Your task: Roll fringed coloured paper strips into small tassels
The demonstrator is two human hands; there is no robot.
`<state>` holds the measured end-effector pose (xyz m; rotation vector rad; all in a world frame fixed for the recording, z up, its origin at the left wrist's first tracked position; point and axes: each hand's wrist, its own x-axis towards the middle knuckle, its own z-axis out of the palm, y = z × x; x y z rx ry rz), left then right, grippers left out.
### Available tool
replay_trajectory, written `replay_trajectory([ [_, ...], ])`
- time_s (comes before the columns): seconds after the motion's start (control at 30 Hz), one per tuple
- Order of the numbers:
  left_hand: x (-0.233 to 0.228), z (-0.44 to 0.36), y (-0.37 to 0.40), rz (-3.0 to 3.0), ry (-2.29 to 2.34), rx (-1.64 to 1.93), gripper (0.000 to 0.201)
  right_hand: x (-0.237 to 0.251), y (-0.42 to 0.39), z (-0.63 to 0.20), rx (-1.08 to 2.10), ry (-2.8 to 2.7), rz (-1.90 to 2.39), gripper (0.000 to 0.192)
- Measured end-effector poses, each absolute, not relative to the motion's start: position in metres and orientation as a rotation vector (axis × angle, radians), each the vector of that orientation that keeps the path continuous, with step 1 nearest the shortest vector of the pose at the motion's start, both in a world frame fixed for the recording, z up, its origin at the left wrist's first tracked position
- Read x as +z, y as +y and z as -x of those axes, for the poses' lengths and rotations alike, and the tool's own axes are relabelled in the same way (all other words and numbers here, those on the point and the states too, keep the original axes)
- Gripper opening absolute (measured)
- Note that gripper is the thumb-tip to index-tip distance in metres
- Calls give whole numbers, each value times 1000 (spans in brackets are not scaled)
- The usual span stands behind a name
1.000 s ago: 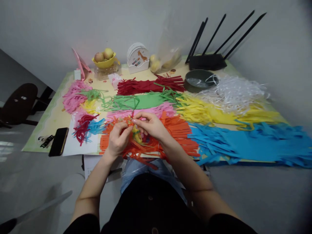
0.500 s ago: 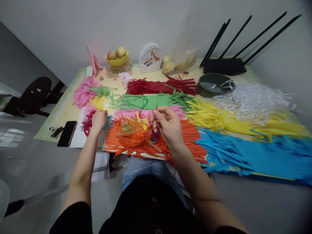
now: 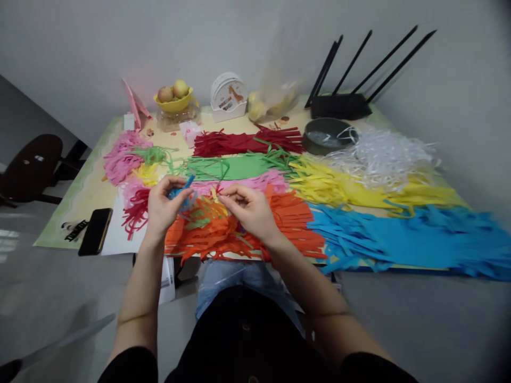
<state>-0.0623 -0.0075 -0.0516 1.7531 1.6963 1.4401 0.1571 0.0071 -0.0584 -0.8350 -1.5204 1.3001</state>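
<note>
My left hand (image 3: 163, 207) is closed around a small bunch of blue strips (image 3: 190, 181), one end sticking up past the thumb. To its right, my right hand (image 3: 253, 213) pinches a thin reddish strip (image 3: 218, 189) between thumb and fingertips. Below both hands lies fringed orange material (image 3: 295, 226), with a loose orange heap (image 3: 207, 226) on top. Beyond it are a pink piece (image 3: 267, 181), a green one (image 3: 245, 167) and a dark red one (image 3: 239, 142). Beside my left wrist rests a dark red bunch of strips (image 3: 138, 207).
Yellow (image 3: 351, 186) and blue fringed sheets (image 3: 415, 239) cover the right side, near white strips (image 3: 395, 159) and a dark round container (image 3: 325, 135). Behind stand a router (image 3: 339, 106), a coaster holder (image 3: 229, 101) and a fruit bowl (image 3: 173, 101). A phone (image 3: 95, 231) lies left.
My left hand has risen from the left-hand bunches and come right, now with blue strips in it. My right hand has moved slightly left in the view, and the whole view has shifted.
</note>
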Motion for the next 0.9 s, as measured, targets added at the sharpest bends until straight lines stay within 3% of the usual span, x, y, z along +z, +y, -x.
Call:
replay_trajectory([
  [0.17,-48,17,-14,-1875,1610,1516,12,-54,4,-157,1268,-1594,830,20],
  [0.43,-52,-4,-21,-1980,1602,1585,19,-58,10,-159,1276,-1412,834,25],
  [0.67,-58,-5,-21,-1743,1448,1524,15,-60,19,-162,1259,-1431,796,30],
  [0.9,-63,5,-15,-1281,1128,1145,44,-63,24,-165,1265,-1495,751,26],
])
